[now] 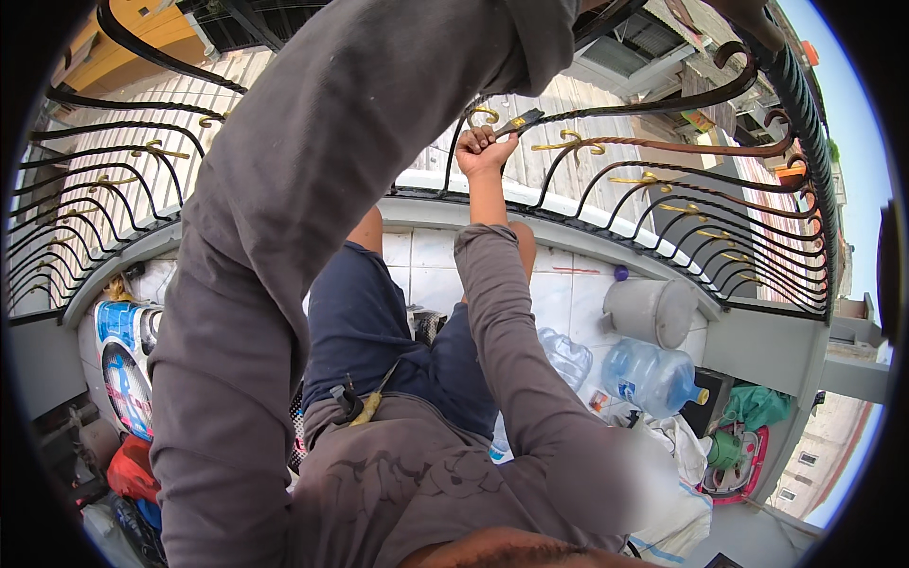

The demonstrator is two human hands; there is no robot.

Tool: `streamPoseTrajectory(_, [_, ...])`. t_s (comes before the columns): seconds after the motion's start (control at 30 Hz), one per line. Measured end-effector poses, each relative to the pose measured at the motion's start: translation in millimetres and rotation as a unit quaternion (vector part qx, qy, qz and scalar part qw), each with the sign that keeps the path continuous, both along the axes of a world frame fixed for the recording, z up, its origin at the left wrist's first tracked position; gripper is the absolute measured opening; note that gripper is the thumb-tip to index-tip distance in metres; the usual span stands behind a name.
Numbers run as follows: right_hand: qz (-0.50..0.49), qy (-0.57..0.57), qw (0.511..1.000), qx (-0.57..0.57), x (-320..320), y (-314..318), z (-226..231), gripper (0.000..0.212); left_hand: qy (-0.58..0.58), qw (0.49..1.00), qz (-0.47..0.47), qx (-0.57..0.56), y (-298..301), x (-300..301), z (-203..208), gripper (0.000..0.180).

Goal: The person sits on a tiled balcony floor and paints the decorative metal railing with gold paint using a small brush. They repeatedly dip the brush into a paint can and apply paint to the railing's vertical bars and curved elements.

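Observation:
My right hand (pixel 486 151) is closed around what looks like a paintbrush (pixel 521 123), flat and dark with a yellow mark. Its wide end points right, beside a dark twisted bar of the metal railing (pixel 653 106). My left arm (pixel 256 199), in a grey sleeve, crosses the view from the lower left to the top. The left hand itself lies beyond the upper edge. Below the brush, a bar (pixel 682 144) shows rusty brown, while most others are black with gold-coloured ornaments. A yellow-handled tool (pixel 367 409) is tucked at my waist.
Curved railing bars surround the tiled balcony floor (pixel 434 251). To the right lie a grey bucket (pixel 649 312), a large clear water bottle (pixel 653 377) and a green cloth (pixel 757 405). At left are a blue-and-white package (pixel 123 327) and a red bag (pixel 134 469).

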State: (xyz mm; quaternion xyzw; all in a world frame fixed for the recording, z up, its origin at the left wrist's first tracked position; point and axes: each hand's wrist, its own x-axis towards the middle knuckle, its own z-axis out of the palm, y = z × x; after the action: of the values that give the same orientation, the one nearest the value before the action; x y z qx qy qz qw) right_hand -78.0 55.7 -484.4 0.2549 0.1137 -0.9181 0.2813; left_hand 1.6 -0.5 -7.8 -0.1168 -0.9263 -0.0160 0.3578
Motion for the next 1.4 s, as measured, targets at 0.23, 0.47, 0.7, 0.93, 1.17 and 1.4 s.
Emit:
streamPoseTrajectory(0.23, [0.029, -0.038, 0.999, 0.025, 10.0, 0.2, -15.9, 0.068, -0.072, 0.994, 0.067, 0.038, 13.6, 20.6, 10.5, 0.072])
streamPoseTrajectory(0.47, [0.086, -0.056, 0.984, 0.145, 13.1, 24.5, -22.0, 0.071, -0.017, 0.999, 0.048, -0.01, 2.1, -0.4, 3.9, 0.073])
streamPoseTrajectory(0.7, [0.141, 0.003, 0.975, 0.173, 7.6, 46.7, -25.8, 0.068, -0.029, 0.997, 0.06, -0.037, 8.8, -6.3, 6.5, 0.078])
streamPoseTrajectory(0.93, [0.1, 0.015, 0.992, 0.081, 0.7, 41.8, -14.7, 0.068, 0.004, 0.998, 0.062, -0.032, -1.8, -18.4, 5.1, 0.065])
streamPoseTrajectory(1.17, [-0.017, -0.118, 0.972, 0.205, 45.9, 14.7, -37.6, 0.07, -0.097, 0.988, 0.106, -0.059, -38.7, -50.7, 18.0, 0.074])
streamPoseTrajectory(1.4, [-0.053, 0.03, 0.778, 0.625, 29.5, 44.5, -25.7, 0.049, -0.054, 0.99, 0.122, -0.045, -59.4, -51.7, 21.1, 0.073])
